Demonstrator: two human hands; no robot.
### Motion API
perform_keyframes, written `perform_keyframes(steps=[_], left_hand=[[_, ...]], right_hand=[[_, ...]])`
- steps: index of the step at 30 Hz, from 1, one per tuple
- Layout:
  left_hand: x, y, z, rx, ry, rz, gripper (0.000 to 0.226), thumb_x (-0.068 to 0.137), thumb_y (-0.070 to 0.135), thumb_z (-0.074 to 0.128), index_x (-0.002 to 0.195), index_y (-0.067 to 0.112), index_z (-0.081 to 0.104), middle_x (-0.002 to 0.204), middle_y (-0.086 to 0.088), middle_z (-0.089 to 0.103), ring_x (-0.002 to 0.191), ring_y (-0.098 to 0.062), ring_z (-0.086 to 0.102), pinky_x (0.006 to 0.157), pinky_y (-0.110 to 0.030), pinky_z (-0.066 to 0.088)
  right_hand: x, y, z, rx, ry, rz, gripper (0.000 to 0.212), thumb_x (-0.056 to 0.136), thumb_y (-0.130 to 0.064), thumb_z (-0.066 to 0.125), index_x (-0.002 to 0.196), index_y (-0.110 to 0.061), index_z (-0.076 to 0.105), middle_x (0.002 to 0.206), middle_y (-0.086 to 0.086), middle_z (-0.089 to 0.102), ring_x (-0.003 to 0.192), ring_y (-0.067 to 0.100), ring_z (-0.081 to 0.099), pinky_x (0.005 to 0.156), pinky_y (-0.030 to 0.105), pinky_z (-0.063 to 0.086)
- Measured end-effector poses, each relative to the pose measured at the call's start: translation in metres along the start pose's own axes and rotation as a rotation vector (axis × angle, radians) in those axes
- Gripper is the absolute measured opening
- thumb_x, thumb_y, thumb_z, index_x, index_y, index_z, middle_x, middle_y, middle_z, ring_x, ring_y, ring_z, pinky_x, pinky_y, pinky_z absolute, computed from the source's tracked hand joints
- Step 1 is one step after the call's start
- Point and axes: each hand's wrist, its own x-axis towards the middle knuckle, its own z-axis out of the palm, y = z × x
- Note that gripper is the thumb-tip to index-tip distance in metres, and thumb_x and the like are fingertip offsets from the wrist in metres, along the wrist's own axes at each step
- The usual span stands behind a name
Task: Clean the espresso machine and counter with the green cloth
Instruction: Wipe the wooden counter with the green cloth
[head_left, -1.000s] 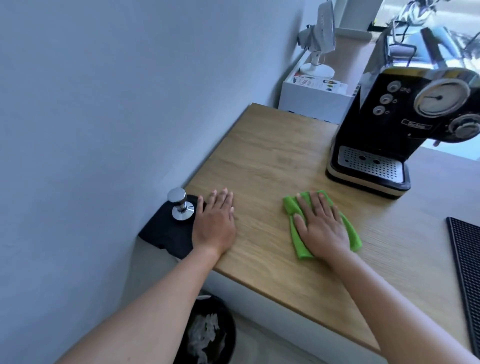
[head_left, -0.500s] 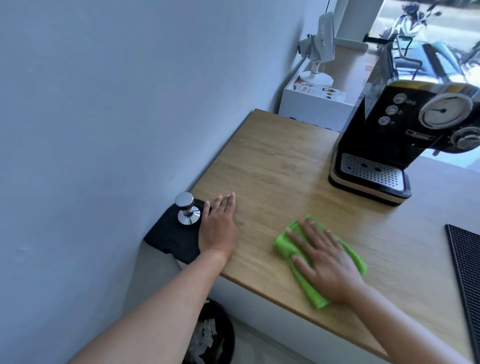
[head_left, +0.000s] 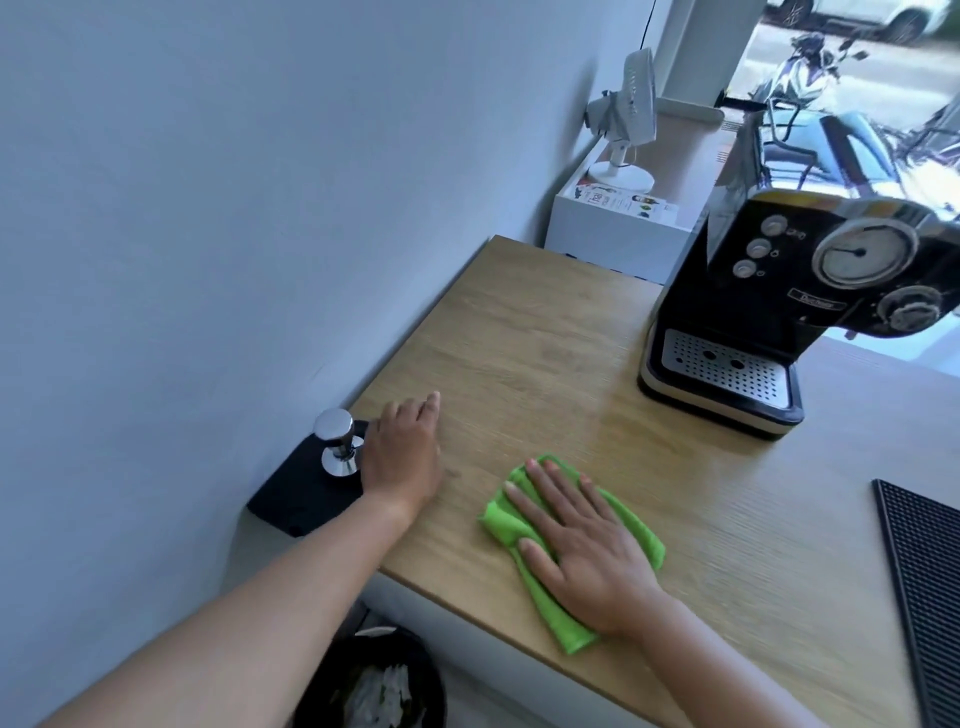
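The right hand (head_left: 587, 551) lies flat, fingers spread wide, pressing the green cloth (head_left: 566, 551) onto the wooden desk (head_left: 519, 332) near its front edge. The left hand (head_left: 402, 452) rests palm down and empty on the desk's left corner, fingers together, touching the black mat (head_left: 298, 493) where a metal tamper (head_left: 338, 441) stands upright. The black espresso machine (head_left: 769, 306) sits well apart from the cloth, toward the back right. A ribbed black mat (head_left: 922, 582) lies at the right edge. A bin (head_left: 374, 680) stands on the floor below the desk.
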Motion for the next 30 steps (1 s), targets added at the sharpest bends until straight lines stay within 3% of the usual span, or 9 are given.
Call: perform_keyframes(steps=[3,7,11,15,18,21,24,27,30], left_hand=[[0.022,-0.009,0.0,0.008,-0.019,-0.072,0.048,0.099,0.027,0.037,0.145,0.013,0.035,0.143,-0.009,0.043,0.132,-0.027,0.035,0.107,-0.039,0.033],[0.031,-0.011,0.018,0.082,-0.044,-0.084,0.05,0.103,0.028,0.023,0.149,0.012,0.029,0.157,-0.008,0.026,0.145,-0.025,0.018,0.118,-0.041,0.016],[0.031,-0.008,0.021,0.091,-0.028,-0.076,0.051,0.103,0.027,0.02,0.151,0.011,0.025,0.159,-0.006,0.023,0.147,-0.023,0.016,0.12,-0.042,0.013],[0.03,-0.007,0.02,0.088,-0.035,-0.101,0.05,0.103,0.026,0.024,0.15,0.01,0.028,0.157,-0.005,0.027,0.146,-0.022,0.02,0.119,-0.043,0.017],[0.032,-0.006,0.02,0.099,-0.032,-0.116,0.049,0.102,0.026,0.024,0.147,0.01,0.035,0.154,-0.005,0.034,0.144,-0.022,0.027,0.117,-0.044,0.023],[0.033,-0.007,0.022,0.1,-0.033,-0.13,0.057,0.097,0.03,0.017,0.142,0.008,0.043,0.15,-0.006,0.042,0.14,-0.023,0.035,0.113,-0.046,0.031],[0.033,-0.009,0.028,0.098,-0.042,-0.11,0.063,0.096,0.032,0.006,0.148,0.01,0.034,0.155,-0.004,0.032,0.145,-0.021,0.025,0.117,-0.045,0.023],[0.033,-0.009,0.028,0.102,-0.03,-0.117,0.059,0.096,0.03,0.013,0.144,0.009,0.042,0.151,-0.005,0.041,0.141,-0.022,0.034,0.114,-0.045,0.03],[0.033,-0.011,0.033,0.105,0.004,-0.115,0.054,0.096,0.027,0.022,0.138,0.007,0.05,0.145,-0.007,0.048,0.137,-0.024,0.042,0.11,-0.046,0.036]], right_hand=[[0.016,0.048,-0.01,-0.016,0.041,0.226,0.066,0.093,-0.066,0.006,0.152,-0.042,-0.011,0.162,-0.009,-0.019,0.146,0.009,-0.024,0.121,0.037,-0.01],[0.086,0.075,-0.019,0.002,0.092,0.441,0.076,0.092,-0.068,0.01,0.156,-0.029,-0.001,0.165,0.001,-0.008,0.151,0.016,-0.012,0.122,0.044,-0.001],[0.139,0.046,-0.019,0.041,0.093,0.365,0.078,0.093,-0.068,0.014,0.157,-0.026,0.001,0.164,0.002,-0.011,0.15,0.019,-0.013,0.122,0.045,-0.005],[0.128,0.014,-0.01,-0.02,0.093,0.075,0.075,0.093,-0.066,0.015,0.156,-0.029,0.003,0.164,0.0,-0.009,0.15,0.016,-0.012,0.121,0.043,-0.006],[0.103,0.031,-0.008,-0.034,0.096,-0.065,0.071,0.092,-0.066,0.013,0.155,-0.035,0.007,0.164,-0.006,-0.003,0.15,0.013,-0.009,0.121,0.04,-0.004],[0.121,0.068,-0.016,-0.027,0.098,0.058,0.073,0.089,-0.068,0.005,0.155,-0.036,0.002,0.163,-0.007,-0.008,0.15,0.012,-0.011,0.121,0.038,-0.005],[0.175,0.096,-0.03,0.005,0.107,0.311,0.071,0.093,-0.064,0.009,0.156,-0.033,0.0,0.164,-0.003,-0.012,0.15,0.014,-0.012,0.122,0.041,-0.004],[0.238,0.096,-0.044,0.039,0.12,0.459,0.071,0.095,-0.062,0.015,0.157,-0.028,0.003,0.164,0.002,-0.009,0.151,0.019,-0.009,0.122,0.045,-0.003],[0.287,0.065,-0.047,0.01,0.106,0.44,0.074,0.094,-0.062,0.011,0.156,-0.025,-0.001,0.164,0.007,-0.009,0.151,0.025,-0.007,0.121,0.049,-0.002]])
